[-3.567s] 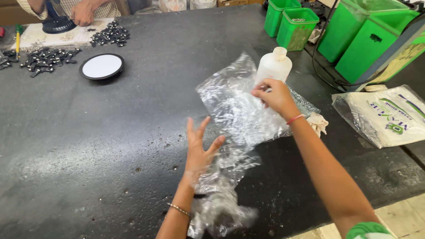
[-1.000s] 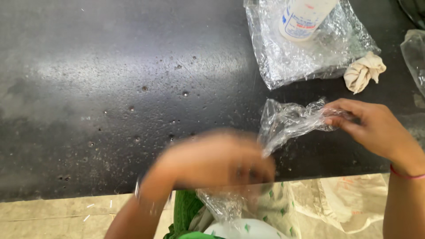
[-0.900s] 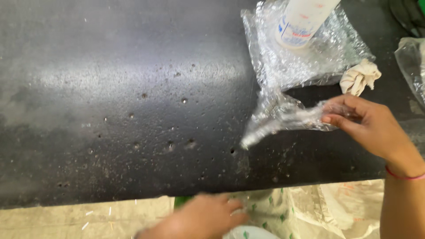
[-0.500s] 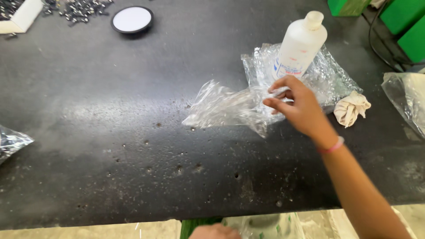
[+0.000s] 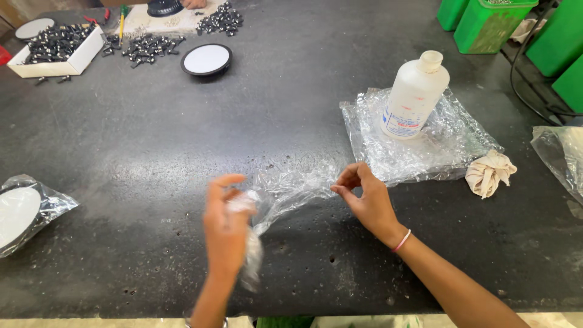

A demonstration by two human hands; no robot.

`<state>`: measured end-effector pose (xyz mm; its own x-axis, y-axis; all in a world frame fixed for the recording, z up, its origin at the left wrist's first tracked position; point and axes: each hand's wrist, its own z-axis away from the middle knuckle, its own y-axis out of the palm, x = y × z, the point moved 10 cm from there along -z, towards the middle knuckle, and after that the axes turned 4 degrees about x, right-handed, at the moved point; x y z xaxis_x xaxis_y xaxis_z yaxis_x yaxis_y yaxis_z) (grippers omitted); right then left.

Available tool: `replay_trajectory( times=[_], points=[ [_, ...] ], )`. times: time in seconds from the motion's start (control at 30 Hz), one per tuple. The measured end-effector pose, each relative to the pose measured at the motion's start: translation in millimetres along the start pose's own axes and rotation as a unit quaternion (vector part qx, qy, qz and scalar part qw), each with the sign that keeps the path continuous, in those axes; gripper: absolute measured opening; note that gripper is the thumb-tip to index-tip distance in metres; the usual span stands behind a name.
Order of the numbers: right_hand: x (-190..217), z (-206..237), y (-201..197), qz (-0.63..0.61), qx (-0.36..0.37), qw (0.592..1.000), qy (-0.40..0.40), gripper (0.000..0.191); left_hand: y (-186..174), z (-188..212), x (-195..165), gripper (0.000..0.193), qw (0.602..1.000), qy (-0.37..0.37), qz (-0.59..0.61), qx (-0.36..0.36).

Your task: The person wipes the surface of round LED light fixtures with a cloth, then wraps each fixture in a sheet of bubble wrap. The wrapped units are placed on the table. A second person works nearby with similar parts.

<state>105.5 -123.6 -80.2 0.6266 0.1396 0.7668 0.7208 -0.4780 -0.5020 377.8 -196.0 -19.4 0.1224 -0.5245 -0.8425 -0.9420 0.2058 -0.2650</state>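
Since half a second ago, my left hand (image 5: pixel 226 228) has come up from below the table (image 5: pixel 152 152) edge and now grips one end of the clear bag (image 5: pixel 285 188), blurred. My right hand (image 5: pixel 364 197) pinches the other end, so the bag stretches between them over the table. Just beyond, a bottle (image 5: pixel 414 96) stands on plastic sheet (image 5: pixel 443 143), a rag (image 5: pixel 489 172) beside it.

Crumpled clear plastic bag (image 5: pixel 285 188) stretched over dark table.
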Motion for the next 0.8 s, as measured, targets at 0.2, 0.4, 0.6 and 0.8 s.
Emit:
replay_trajectory(
  times=[0.2,0.4,0.6,0.8],
  points=[
    [3.4,2.7,18.4,-0.102,0.065,0.992,-0.045,0.017,79.7,11.8,18.1,0.073,0.972,-0.134,-0.098,0.167],
    [-32.1,18.5,59.3,-0.301,0.183,0.931,0.091,0.02,98.6,3.6,1.3,0.052,0.984,-0.023,-0.134,0.118],
    [-40.3,15.7,67.5,-0.383,0.241,0.885,0.107,0.044,92.7,8.6,7.7,0.026,0.994,-0.056,-0.054,0.079],
    [11.6,23.2,59.8,-0.135,0.303,0.931,-0.153,0.056,135.9,32.8,-0.6,0.024,0.954,-0.124,-0.016,0.273]
  ],
)
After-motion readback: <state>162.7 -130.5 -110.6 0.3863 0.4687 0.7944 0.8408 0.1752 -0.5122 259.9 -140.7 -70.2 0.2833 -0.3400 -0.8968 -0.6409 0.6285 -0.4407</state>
